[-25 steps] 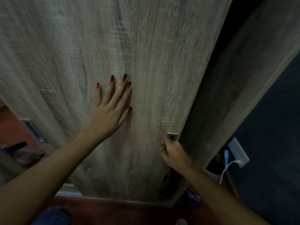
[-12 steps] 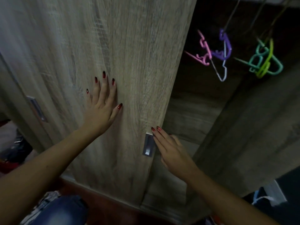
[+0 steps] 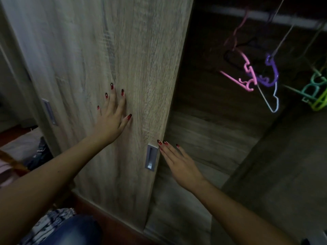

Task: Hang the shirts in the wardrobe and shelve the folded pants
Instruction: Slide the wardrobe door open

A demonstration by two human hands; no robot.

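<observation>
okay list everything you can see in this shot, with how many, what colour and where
sliding door: one, grey-brown wood grain, left and centre
recessed handle: one, silver, door's right edge
second handle: one, silver, far left panel
hangers: several, pink, purple, white, green, yellow-green, empty, upper right inside the wardrobe
rail: one, pale, top right
wardrobe interior: dark, wooden, no clothes visible
left hand: flat on the door, red nails
right hand: open, beside the recessed handle
</observation>
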